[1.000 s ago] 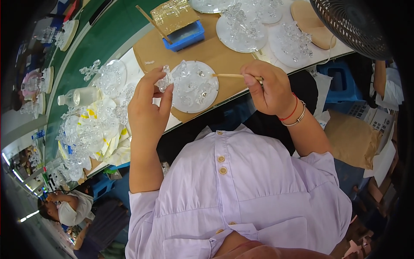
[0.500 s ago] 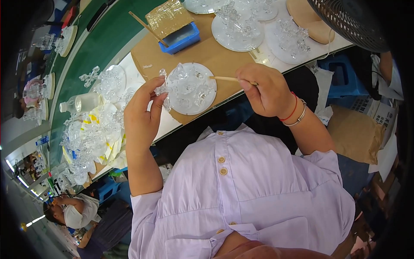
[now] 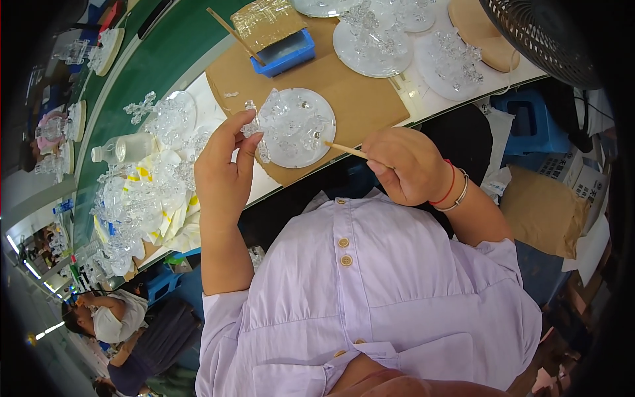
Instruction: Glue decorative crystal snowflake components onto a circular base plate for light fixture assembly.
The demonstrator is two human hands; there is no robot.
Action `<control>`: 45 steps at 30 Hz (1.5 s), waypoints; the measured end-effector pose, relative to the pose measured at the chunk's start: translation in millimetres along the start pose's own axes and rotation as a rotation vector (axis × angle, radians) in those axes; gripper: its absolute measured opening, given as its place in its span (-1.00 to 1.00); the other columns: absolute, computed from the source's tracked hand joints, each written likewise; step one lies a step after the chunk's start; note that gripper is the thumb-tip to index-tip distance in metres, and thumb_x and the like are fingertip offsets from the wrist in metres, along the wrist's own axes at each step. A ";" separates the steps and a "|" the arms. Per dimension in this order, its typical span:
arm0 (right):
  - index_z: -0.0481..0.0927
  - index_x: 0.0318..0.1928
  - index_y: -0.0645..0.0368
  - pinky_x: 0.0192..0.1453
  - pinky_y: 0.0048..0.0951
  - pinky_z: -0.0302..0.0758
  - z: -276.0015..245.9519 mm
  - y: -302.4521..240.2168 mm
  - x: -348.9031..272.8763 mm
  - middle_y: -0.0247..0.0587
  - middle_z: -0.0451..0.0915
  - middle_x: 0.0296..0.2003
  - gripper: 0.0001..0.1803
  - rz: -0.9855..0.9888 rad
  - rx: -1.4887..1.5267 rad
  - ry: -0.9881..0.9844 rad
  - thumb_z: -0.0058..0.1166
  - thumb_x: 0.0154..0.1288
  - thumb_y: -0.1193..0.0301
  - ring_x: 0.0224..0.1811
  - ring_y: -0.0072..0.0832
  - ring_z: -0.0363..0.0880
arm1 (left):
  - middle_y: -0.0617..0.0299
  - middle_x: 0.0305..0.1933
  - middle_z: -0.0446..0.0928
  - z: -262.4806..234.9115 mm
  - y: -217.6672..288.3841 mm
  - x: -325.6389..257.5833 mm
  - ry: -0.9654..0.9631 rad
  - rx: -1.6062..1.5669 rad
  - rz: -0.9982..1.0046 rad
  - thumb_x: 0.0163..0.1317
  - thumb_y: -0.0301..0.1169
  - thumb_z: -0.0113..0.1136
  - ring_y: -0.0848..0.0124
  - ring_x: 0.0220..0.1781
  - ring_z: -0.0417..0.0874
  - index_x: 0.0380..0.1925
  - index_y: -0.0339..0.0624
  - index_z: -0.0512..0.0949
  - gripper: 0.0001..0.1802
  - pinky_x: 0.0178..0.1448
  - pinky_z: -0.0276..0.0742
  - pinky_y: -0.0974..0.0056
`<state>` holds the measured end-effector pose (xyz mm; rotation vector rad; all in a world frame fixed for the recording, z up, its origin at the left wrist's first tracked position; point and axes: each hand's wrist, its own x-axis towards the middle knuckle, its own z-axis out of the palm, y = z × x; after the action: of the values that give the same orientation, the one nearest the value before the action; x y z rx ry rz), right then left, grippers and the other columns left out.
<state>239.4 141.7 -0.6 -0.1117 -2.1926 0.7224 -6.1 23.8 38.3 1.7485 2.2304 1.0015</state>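
Note:
My left hand (image 3: pixel 221 159) pinches a small clear plastic ornament piece (image 3: pixel 263 152) between thumb and fingers, at the left edge of a white round disc (image 3: pixel 322 109). Several clear, faceted plastic parts stand on that disc. A thin wooden stick (image 3: pixel 346 151) is gripped in my right hand (image 3: pixel 407 169), which hovers off the disc's lower right. The stick's tip is over the disc's right side, by the clear parts; whether it touches is too small to tell. Brown cardboard (image 3: pixel 360 106) lies under the disc.
A blue box (image 3: pixel 289 61) with another wooden stick (image 3: pixel 231 32) leaning in it stands behind the disc. To the left are a clear bottle (image 3: pixel 127 149) and a pile of clear parts (image 3: pixel 122 205). More laden discs (image 3: pixel 390 63) and a fan (image 3: pixel 539 40) are at the back right.
My right hand has come nearer to me, and the stick's tip has shifted from the disc's upper right to its lower right. My left hand keeps its pinch at the disc's left edge.

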 end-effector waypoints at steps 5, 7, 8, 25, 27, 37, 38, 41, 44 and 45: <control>0.45 -0.22 0.31 -0.31 -0.33 0.56 -2.0 4.1 2.3 -0.04 0.57 -0.37 -0.89 0.006 -0.004 -0.015 0.03 0.22 0.66 -0.39 -0.16 0.61 | 0.13 -0.22 0.64 -3.0 2.6 -0.5 -0.007 0.008 0.007 0.19 -0.47 0.30 0.34 -0.33 0.67 -0.05 -0.11 0.58 -0.70 -0.24 0.57 0.31; 0.44 -0.22 0.32 -0.30 -0.35 0.56 -4.7 8.9 4.7 -0.04 0.57 -0.37 -0.89 0.053 -0.073 0.001 0.02 0.23 0.66 -0.40 -0.16 0.60 | 0.13 -0.22 0.64 -2.1 1.7 -0.2 -0.006 0.008 0.014 0.19 -0.47 0.30 0.34 -0.33 0.67 -0.05 -0.12 0.58 -0.70 -0.24 0.57 0.31; 0.44 -0.22 0.32 -0.30 -0.35 0.56 -5.0 11.3 6.4 -0.04 0.57 -0.37 -0.89 0.053 -0.074 0.000 0.02 0.23 0.66 -0.40 -0.16 0.60 | 0.13 -0.22 0.64 -1.5 1.2 -0.1 -0.005 0.010 0.021 0.19 -0.47 0.30 0.33 -0.33 0.67 -0.05 -0.12 0.57 -0.70 -0.24 0.57 0.31; 0.49 -0.24 0.31 -0.26 -0.30 0.57 -5.5 -7.0 -2.3 -0.04 0.59 -0.34 -0.87 0.002 -0.115 -0.028 0.03 0.16 0.66 -0.37 -0.15 0.60 | 0.10 -0.32 0.62 11.9 11.4 -2.7 0.113 0.052 0.085 0.13 -0.44 0.37 0.32 -0.41 0.65 -0.11 -0.17 0.57 -0.69 -0.34 0.55 0.33; 0.49 -0.24 0.32 -0.27 -0.30 0.57 -4.1 -10.5 -2.0 -0.03 0.59 -0.34 -0.86 -0.014 -0.130 -0.019 0.04 0.15 0.65 -0.37 -0.15 0.60 | 0.10 -0.33 0.62 13.1 11.8 -2.8 0.115 0.050 0.085 0.12 -0.44 0.37 0.32 -0.41 0.65 -0.11 -0.17 0.57 -0.68 -0.34 0.54 0.32; 0.48 -0.23 0.33 -0.30 -0.32 0.57 5.0 -14.7 -3.5 -0.02 0.60 -0.32 -0.86 -0.032 -0.099 0.006 0.04 0.17 0.64 -0.40 -0.18 0.59 | 0.10 -0.31 0.62 15.8 16.5 -6.8 0.133 0.057 0.117 0.10 -0.47 0.38 0.31 -0.43 0.65 -0.13 -0.19 0.56 -0.68 -0.37 0.55 0.32; 0.48 -0.23 0.33 -0.30 -0.32 0.57 6.5 -14.4 -3.6 -0.02 0.60 -0.32 -0.86 -0.033 -0.100 0.005 0.04 0.17 0.64 -0.40 -0.18 0.59 | 0.10 -0.30 0.63 15.8 17.6 -7.2 0.131 0.067 0.119 0.10 -0.47 0.39 0.32 -0.42 0.65 -0.13 -0.19 0.56 -0.68 -0.38 0.55 0.32; 0.48 -0.21 0.33 -0.30 -0.32 0.58 8.4 -14.4 -3.5 -0.03 0.60 -0.32 -0.86 -0.025 -0.079 0.007 0.04 0.19 0.64 -0.39 -0.18 0.60 | 0.11 -0.28 0.63 15.9 19.2 -8.2 0.131 0.071 0.127 0.09 -0.47 0.39 0.32 -0.42 0.65 -0.14 -0.19 0.56 -0.69 -0.38 0.55 0.32; 0.46 -0.21 0.32 -0.30 -0.33 0.57 8.2 -14.9 -5.2 -0.03 0.60 -0.33 -0.86 -0.018 -0.109 0.011 0.02 0.20 0.64 -0.40 -0.19 0.60 | 0.11 -0.26 0.63 17.0 16.3 -8.5 0.138 0.062 0.135 0.09 -0.45 0.39 0.32 -0.44 0.65 -0.15 -0.19 0.57 -0.69 -0.38 0.55 0.32; 0.45 -0.20 0.31 -0.32 -0.33 0.57 6.0 -14.9 -6.3 -0.04 0.60 -0.35 -0.87 0.005 -0.106 0.010 0.01 0.21 0.64 -0.41 -0.19 0.60 | 0.11 -0.26 0.63 16.8 16.3 -8.6 0.140 0.062 0.131 0.09 -0.45 0.39 0.32 -0.44 0.65 -0.15 -0.19 0.57 -0.69 -0.38 0.55 0.32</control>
<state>241.6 124.6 0.1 -0.1749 -2.2213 0.6065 18.1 24.7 32.2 1.9298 2.2763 1.1252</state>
